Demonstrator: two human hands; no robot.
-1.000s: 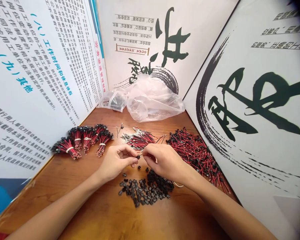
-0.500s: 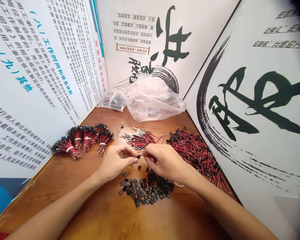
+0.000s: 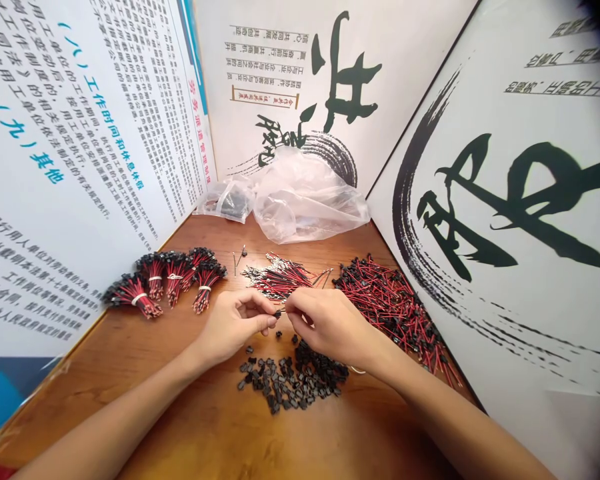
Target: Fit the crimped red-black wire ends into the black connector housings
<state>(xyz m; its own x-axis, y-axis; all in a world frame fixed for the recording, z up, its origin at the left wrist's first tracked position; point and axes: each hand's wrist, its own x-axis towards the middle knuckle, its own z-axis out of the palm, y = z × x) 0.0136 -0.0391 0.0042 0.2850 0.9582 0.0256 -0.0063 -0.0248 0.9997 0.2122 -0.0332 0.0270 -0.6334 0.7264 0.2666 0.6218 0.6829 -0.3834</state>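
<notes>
Between thumb and fingers, my left hand [image 3: 241, 320] pinches a small black connector housing [image 3: 278, 314]. Close beside it, my right hand [image 3: 325, 319] is closed in a pinch on a thin wire [image 3: 283, 310] whose end meets the housing; most of that wire is hidden by the fingers. Below both hands lies a scatter of loose black connector housings [image 3: 293, 383], partly covered by my right hand. Just beyond the hands is a pile of red and black wires [image 3: 280, 275] with bare metal ends.
Rubber-banded wire bundles [image 3: 175, 275] stand at the left. A large heap of wires with black connectors [image 3: 390, 307] lies along the right wall panel. Clear plastic bags [image 3: 305, 200] rest at the back. Printed panels enclose the wooden table [image 3: 190, 427] on three sides.
Almost nothing differs. Both hands hold the same pinch at the housing, with only a very slight shift of the right hand toward the left.
</notes>
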